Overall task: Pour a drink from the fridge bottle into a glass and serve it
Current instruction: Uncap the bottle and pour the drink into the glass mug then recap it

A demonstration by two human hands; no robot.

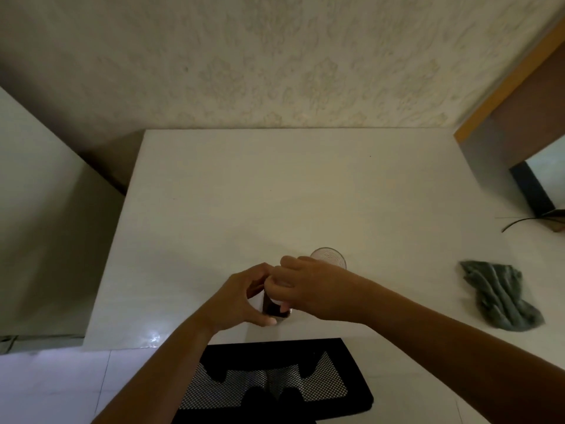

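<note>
Black mesh chair [275, 384] sat nearest. On white counter [275, 191], left hand [241, 296] fingers wrapped dark bottle [273, 307]; right hand [305, 286] fingers pinched its cap. Glass [328, 257] empty just behind. Best: steady base, twist slow.

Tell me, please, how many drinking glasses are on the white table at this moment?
1. The glass stands on the table just beyond the right hand, partly hidden by it. Both hands are on the dark bottle; nothing else there looks like a glass.

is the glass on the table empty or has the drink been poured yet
Empty, as far as the view shows: the glass looks clear, with no dark liquid, while both hands are on the dark bottle beside it.
</note>
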